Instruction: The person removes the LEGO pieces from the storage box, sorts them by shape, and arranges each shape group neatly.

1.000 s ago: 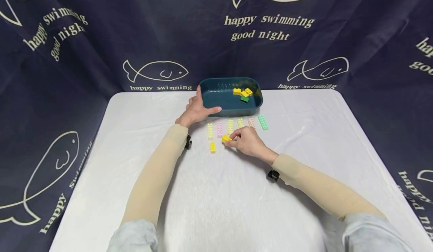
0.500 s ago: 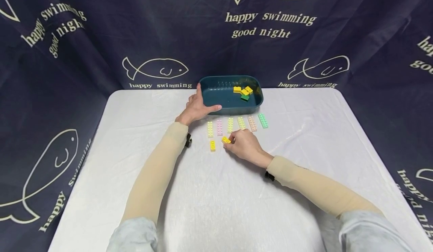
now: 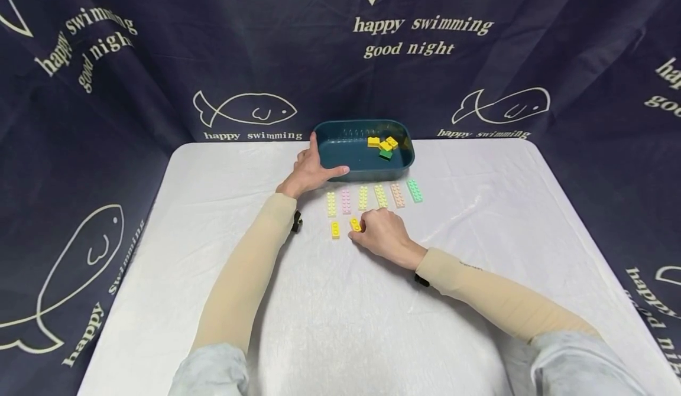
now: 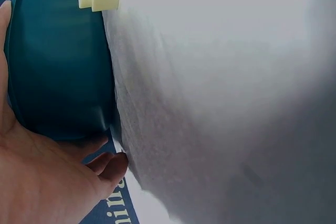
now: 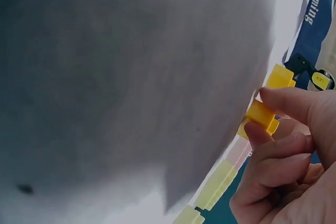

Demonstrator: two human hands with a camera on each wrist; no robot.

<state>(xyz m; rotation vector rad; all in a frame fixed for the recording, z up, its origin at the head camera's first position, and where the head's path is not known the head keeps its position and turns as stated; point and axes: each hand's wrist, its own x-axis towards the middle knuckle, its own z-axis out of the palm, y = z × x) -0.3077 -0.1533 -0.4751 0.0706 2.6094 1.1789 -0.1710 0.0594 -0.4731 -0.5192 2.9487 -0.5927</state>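
In the head view, my right hand [image 3: 385, 236] pinches a small yellow two-stud toy brick [image 3: 354, 224] low over the white cloth. Thumb and fingertip press its sides in the right wrist view, where the held brick [image 5: 260, 114] shows side-on. A similar yellow brick [image 3: 335, 229] lies just to its left. My left hand [image 3: 308, 171] rests on the left end of a dark teal plastic bin [image 3: 351, 174], thumb along the front rim and index finger reaching toward the back corner. Several yellow bricks [image 3: 374, 142] and a dark green one [image 3: 385, 155] lie inside it.
Before the bin lies a row of longer pastel bricks: pale yellow ones [image 3: 331, 204], a pink one [image 3: 346, 201], a peach one [image 3: 397, 195] and a mint one [image 3: 414, 190]. Navy fabric [image 3: 255, 41] hangs behind the white-covered table [image 3: 372, 325].
The right hand has turned the held brick lengthwise and brought it down beside the other yellow brick, the wrist shifting slightly left. The left hand and bin keep their place.
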